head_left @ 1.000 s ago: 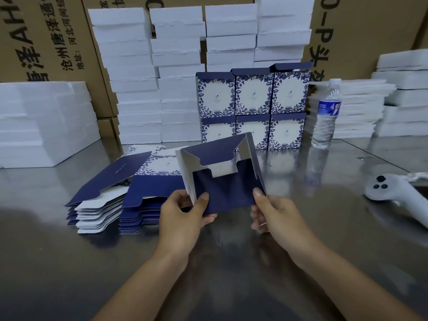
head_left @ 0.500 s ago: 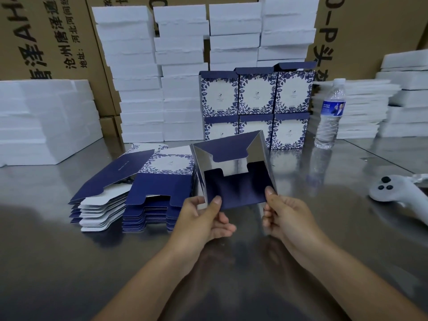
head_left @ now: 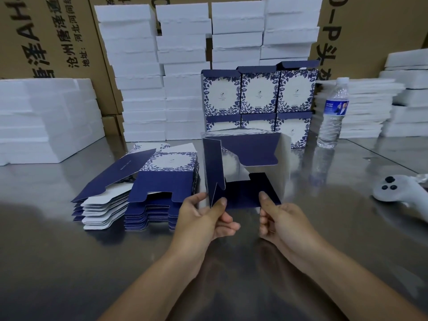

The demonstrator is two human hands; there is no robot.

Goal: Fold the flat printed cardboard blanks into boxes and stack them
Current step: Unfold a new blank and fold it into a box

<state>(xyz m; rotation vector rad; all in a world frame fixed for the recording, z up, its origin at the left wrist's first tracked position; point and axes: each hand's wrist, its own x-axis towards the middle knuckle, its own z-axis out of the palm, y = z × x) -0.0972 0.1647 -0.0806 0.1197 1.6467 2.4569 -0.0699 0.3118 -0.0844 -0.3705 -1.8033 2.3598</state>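
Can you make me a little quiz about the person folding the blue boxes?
1. True or false: the left hand and right hand both hold the half-folded box.
2. How many boxes are in the top row of the stack? A) two B) three C) five
3. Fill in: the bottle stands to the ___ of the stack.
Key: 1 true; 2 B; 3 right.

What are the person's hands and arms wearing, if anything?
Nothing clear. The left hand and right hand are ungloved; both forearms are bare to the frame edge, no sleeve or watch. A faint band on a right finger might be a ring.
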